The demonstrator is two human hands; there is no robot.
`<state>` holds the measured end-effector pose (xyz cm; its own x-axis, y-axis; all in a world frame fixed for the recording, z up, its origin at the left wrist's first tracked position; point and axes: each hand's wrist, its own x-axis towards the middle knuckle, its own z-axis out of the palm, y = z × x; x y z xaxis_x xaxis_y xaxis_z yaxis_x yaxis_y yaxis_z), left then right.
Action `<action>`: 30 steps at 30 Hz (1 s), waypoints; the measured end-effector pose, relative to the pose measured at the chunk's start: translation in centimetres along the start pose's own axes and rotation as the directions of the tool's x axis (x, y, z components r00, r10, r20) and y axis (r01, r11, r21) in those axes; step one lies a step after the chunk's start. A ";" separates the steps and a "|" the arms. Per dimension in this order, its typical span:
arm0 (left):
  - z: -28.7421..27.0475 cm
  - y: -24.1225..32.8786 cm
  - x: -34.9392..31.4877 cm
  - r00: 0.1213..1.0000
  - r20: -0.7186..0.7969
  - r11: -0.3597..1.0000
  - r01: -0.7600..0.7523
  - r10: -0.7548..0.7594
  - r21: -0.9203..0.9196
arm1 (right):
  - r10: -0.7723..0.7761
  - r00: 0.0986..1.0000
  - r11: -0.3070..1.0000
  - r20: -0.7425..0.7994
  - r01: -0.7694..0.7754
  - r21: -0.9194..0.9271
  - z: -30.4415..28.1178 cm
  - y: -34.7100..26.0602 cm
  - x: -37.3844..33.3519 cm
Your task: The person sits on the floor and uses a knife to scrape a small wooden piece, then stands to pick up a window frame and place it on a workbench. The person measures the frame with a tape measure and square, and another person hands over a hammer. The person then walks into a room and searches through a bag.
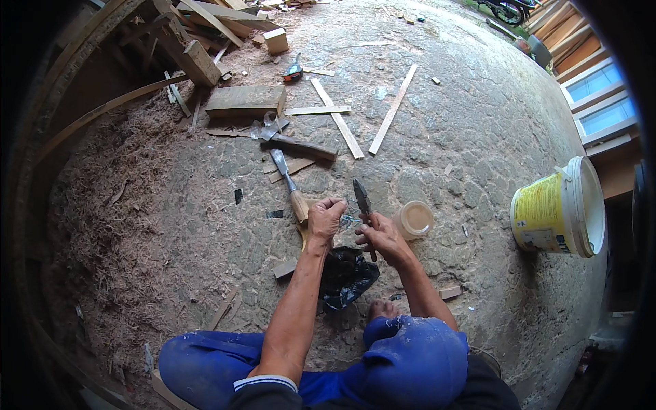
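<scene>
My left hand [324,220] is closed in a pinch on a small tangle of thin bluish strands [350,219]; whether they are string or wire I cannot tell. My right hand [385,239] grips a dark, pointed tool [361,194] like a knife or pliers, its tip upward beside the strands. A crumpled black plastic bag [347,279] lies below my hands. To the right of the tool stands a round, clear plastic tub [415,219]. A chisel [296,198] with a wooden handle lies just left of my left hand, and a hammer [301,145] lies beyond it.
Beyond the hammer are a wooden block [246,101], thin wood strips [393,109] and a tape measure [293,71]. Wood shavings [123,239] cover the ground at left. A yellow and white bucket [557,208] lies tipped at right. Timber [198,61] is piled at far left.
</scene>
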<state>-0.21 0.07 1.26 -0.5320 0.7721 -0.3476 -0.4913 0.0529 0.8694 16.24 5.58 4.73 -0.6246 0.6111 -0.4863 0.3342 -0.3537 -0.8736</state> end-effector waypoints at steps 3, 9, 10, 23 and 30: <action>-0.1 0.2 0.0 0.997 -0.015 0.993 -0.072 0.074 0.096 | -0.013 0.997 0.998 0.071 0.017 -0.056 0.3 0.8 -0.1; -0.3 0.2 -0.1 0.990 0.012 0.935 -0.137 0.141 0.327 | -0.138 0.988 0.976 0.062 0.146 -0.159 0.5 2.5 0.5; -0.3 0.3 -0.1 0.990 0.012 0.921 -0.136 0.142 0.364 | -0.168 0.984 0.965 0.055 0.176 -0.194 0.5 2.7 0.7; -0.4 0.1 0.2 0.982 0.063 0.849 -0.185 0.177 0.495 | -0.279 0.959 0.854 -0.041 0.228 -0.468 0.2 3.6 1.1; -0.3 -1.0 0.4 0.990 0.064 0.939 -0.137 0.123 0.315 | -0.263 0.964 0.708 -0.032 0.170 -0.686 0.1 2.4 0.7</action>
<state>-0.14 0.13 0.15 -0.5430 0.8119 -0.2144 -0.1707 0.1432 0.9749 16.59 5.08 2.27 -0.6679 0.7045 -0.2400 0.6141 0.3394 -0.7126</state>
